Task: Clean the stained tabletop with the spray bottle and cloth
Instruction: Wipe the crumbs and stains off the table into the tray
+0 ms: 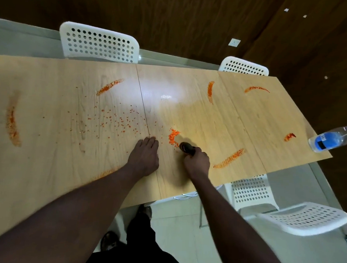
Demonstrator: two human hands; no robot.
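A light wooden tabletop point(189, 116) carries several orange-red smears and many small orange crumbs point(116, 119). My left hand point(144, 156) lies flat on the table, fingers straight, just left of a heap of orange crumbs point(173, 137). My right hand point(197, 162) grips a small dark object point(187, 148) whose end touches the table beside that heap; I cannot tell what the object is. A clear bottle with a blue label point(330, 140) lies on its side at the table's right edge. No cloth is visible.
White perforated chairs stand at the far side point(98, 43) point(244, 66) and at the near right point(252, 192) point(309, 218). An orange streak point(229, 158) lies right of my right hand. The table's near edge runs under my forearms.
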